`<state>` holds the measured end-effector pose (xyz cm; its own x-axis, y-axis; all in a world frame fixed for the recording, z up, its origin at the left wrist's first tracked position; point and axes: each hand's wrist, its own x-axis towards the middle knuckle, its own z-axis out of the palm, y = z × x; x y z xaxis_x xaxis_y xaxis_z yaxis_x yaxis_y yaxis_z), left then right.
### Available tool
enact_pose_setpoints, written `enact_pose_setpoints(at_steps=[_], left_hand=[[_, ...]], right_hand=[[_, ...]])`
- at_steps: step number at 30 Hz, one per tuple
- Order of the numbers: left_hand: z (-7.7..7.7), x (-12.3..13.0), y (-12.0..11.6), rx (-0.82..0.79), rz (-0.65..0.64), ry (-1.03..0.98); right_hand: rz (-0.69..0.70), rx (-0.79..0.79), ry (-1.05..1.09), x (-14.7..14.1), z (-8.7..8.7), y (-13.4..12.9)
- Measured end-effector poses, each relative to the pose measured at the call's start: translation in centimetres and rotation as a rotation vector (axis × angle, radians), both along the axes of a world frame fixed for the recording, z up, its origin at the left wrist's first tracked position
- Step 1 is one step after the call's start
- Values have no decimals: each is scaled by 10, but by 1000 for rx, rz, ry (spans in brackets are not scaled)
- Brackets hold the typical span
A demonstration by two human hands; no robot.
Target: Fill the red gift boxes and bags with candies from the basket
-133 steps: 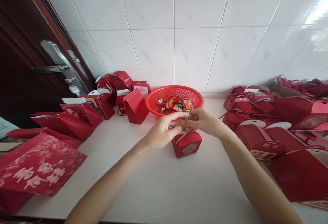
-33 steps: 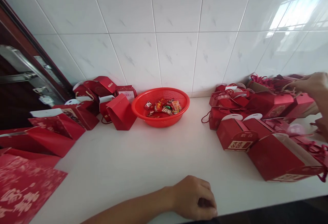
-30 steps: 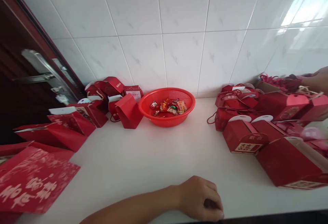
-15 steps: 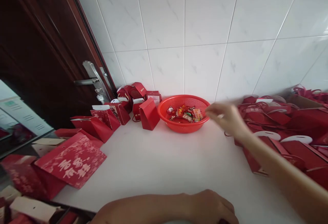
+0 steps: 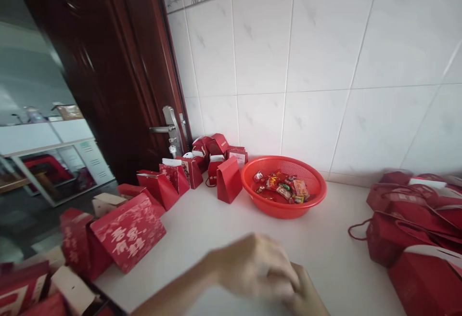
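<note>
My left hand (image 5: 256, 268) is over the front of the white table (image 5: 202, 224), its fingers bent and blurred. My right hand (image 5: 305, 289) touches it from the right, mostly covered by the left fingers. Both hands look closed, and whatever lies between them is hidden. Beyond them a red plastic basket (image 5: 283, 212) holds several wrapped candies (image 5: 283, 190). Just left of the basket a small red box (image 5: 229, 181) stands upright.
Red gift boxes (image 5: 159, 188) line the left side, with a large printed one (image 5: 130, 231) nearer. More red boxes (image 5: 415, 229) are piled at the right. Behind are a tiled wall (image 5: 317, 56) and a dark door (image 5: 119, 56) with a metal handle.
My right hand has moved from beside the basket down to my left hand, which has risen slightly. The view has turned left, so the basket and boxes appear further right and lower.
</note>
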<state>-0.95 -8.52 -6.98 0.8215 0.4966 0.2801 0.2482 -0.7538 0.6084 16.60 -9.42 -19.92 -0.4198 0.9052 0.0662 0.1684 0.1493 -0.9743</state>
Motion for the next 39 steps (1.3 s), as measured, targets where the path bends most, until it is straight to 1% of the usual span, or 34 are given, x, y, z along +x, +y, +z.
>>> enact_pose_setpoints(at_steps=[1,2,4,7,9,11,13,15,16,17,19,21,23,25,27,29,32,34,36,37,39], left_hand=[[12,-17,6,54,151,-52],[22,-35,12,120,331,-99],[36,-73,16,268,686,-165],[46,-128,5,480,1159,-164],[50,-159,-10,605,1456,-69],[54,-183,-25,571,1648,105],[58,-198,-34,436,1750,301],[60,-206,-39,269,1781,417],[61,-207,-40,195,1779,436],[61,-208,-40,138,1774,437],[62,-207,-39,84,1763,404],[64,-203,-38,86,1750,322],[69,-197,-37,87,1713,179],[74,-189,-36,62,1640,42],[78,-180,-34,24,1558,-25],[81,-169,-29,-9,1473,-59],[81,-145,-19,-28,1348,-143],[79,-125,-13,10,1299,-161],[76,-102,-8,79,1272,-122],[73,-91,-7,101,1261,-101],[68,-69,-7,135,1215,-69]], right_hand=[[12,-17,-10,1,2,-2],[23,-42,-16,2,4,-3],[22,-71,-21,2,8,-6],[18,-74,-12,3,12,-9],[20,-76,-2,3,14,-11],[29,-73,-6,4,15,-11],[48,-66,-26,5,15,-11],[63,-56,-53,7,15,-10],[67,-53,-63,7,15,-9],[70,-51,-70,8,14,-9],[76,-50,-76,9,14,-9],[80,-51,-76,10,14,-9],[72,-48,-75,10,15,-9],[64,-55,-67,10,16,-9],[43,-62,-51,7,20,-7],[3,-25,-30,1,30,-5],[-58,164,-1,-17,59,-1],[-52,293,23,-33,84,0],[-48,410,61,-49,105,0],[-51,444,67,-57,114,-1],[-74,489,47,-68,124,-2]])
